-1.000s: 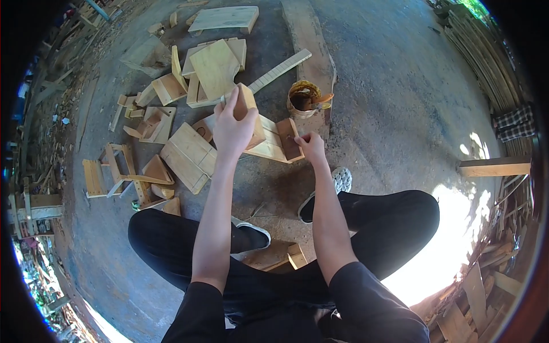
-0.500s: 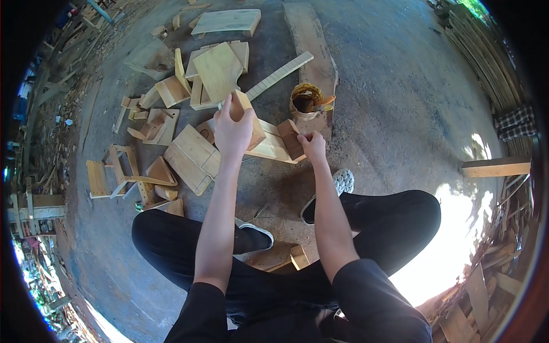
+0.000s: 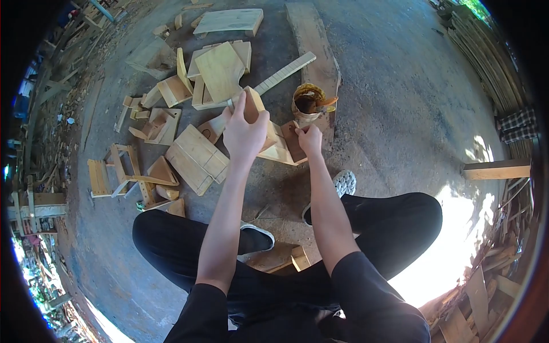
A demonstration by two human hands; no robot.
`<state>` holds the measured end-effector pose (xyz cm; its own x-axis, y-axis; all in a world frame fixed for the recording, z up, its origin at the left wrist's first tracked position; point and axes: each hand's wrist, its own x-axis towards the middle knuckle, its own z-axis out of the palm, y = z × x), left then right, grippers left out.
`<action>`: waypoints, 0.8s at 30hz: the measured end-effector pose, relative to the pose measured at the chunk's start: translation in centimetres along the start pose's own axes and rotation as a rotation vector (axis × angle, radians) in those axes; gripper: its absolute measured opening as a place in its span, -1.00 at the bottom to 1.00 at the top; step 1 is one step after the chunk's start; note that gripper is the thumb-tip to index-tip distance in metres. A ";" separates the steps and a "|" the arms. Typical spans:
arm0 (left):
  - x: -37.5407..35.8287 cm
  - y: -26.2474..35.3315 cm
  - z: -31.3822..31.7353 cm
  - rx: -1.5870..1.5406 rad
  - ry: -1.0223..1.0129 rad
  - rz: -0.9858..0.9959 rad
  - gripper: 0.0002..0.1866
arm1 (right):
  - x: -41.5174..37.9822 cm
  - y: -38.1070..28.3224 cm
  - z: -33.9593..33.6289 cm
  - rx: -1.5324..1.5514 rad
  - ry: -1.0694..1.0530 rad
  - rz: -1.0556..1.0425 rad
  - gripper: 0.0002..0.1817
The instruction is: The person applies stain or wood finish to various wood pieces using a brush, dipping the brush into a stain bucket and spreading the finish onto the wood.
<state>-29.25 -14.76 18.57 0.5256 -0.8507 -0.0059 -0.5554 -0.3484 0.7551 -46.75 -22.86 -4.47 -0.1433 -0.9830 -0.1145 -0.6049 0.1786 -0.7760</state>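
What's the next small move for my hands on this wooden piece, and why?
Probably steady the wooden assembly with the left hand, already gripping its upright block, then move the right hand toward the glue pot just beyond it; the brush sits there.

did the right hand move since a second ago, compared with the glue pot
Yes. The right hand has moved up the picture toward the round yellow-stained pot; the gap between them is smaller. It pinches the dark brown wooden end piece.
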 end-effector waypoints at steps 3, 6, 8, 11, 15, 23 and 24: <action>-0.2 0.2 0.3 0.042 0.007 0.017 -0.17 | 0.5 -1.0 1.6 -0.037 0.117 -0.056 -0.71; -0.9 1.3 0.3 0.083 -0.009 -0.009 -0.16 | -1.2 -1.6 1.3 -0.061 0.165 -0.075 -0.75; -1.3 2.1 0.3 0.075 -0.041 -0.054 -0.16 | -3.2 -1.2 0.5 -0.107 0.162 -0.095 -0.77; -0.6 2.7 1.4 0.091 -0.033 -0.044 -0.15 | -7.0 -0.5 -1.0 -0.160 0.185 -0.122 -0.80; -0.4 2.2 2.2 0.188 -0.007 0.047 -0.15 | -10.5 -0.8 -1.8 -0.338 0.281 -0.111 -0.78; -0.2 -0.4 1.3 0.144 0.025 0.113 -0.13 | -6.7 -2.2 0.0 -0.471 0.290 -0.285 -0.79; -0.4 -0.4 1.1 0.140 0.009 0.110 -0.13 | -5.9 -2.4 0.5 -0.467 0.288 -0.285 -0.79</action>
<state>-29.92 -14.65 17.54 0.4624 -0.8833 0.0777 -0.6938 -0.3058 0.6520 -44.02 -17.56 -2.23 -0.0923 -0.9555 0.2802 -0.9204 -0.0255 -0.3902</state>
